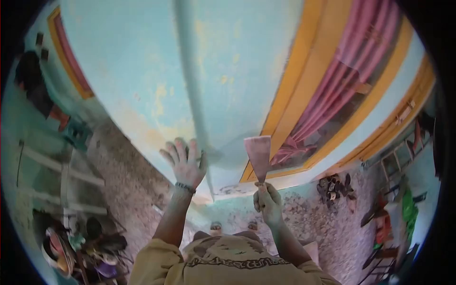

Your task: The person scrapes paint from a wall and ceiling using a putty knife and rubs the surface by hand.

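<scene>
My left hand (185,161) lies against the lower part of the light blue wall (232,80), fingers spread, next to a vertical ridge that runs up the wall. A dark band circles that wrist. In my right hand (270,202) is a scraper (259,154), its handle wrapped by my fingers. The wide flat blade points up, overlapping the bottom corner of the orange window frame (280,90) in this view. Yellowish patches (160,97) show on the wall where the blue paint is worn.
Pink curtains (332,104) hang behind the window. Rubble (304,213) covers the floor around my feet. Piled items (61,251) stand at lower left, near a wooden frame (71,178). Another person (35,85) is at far left. A ladder (401,159) leans at right.
</scene>
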Action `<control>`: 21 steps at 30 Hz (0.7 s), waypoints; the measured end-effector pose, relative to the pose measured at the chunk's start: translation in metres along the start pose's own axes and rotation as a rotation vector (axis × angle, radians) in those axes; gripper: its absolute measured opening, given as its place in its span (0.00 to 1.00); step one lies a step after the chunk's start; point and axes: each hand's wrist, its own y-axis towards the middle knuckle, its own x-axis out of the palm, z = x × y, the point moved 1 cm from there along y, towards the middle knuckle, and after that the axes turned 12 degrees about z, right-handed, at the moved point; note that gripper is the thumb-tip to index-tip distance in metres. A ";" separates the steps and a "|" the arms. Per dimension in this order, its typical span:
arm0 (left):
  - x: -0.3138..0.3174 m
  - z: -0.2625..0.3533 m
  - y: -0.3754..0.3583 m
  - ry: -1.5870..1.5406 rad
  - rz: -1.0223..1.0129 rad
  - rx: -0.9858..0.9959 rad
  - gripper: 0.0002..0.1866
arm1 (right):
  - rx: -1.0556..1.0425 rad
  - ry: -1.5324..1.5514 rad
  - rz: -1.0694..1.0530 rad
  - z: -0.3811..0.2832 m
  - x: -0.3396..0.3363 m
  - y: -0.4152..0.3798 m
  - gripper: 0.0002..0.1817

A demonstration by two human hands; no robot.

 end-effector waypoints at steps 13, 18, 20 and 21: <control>-0.031 0.004 0.118 0.057 0.262 0.235 0.41 | 0.160 0.171 0.204 0.036 -0.018 -0.028 0.18; -0.032 0.002 0.133 0.054 0.313 0.216 0.37 | 0.141 0.162 0.209 0.040 -0.019 -0.027 0.18; -0.028 0.001 0.125 0.050 0.317 0.219 0.36 | 0.128 0.157 0.209 0.036 -0.019 -0.027 0.18; -0.026 0.001 0.119 0.044 0.314 0.218 0.36 | 0.116 0.155 0.207 0.034 -0.020 -0.026 0.18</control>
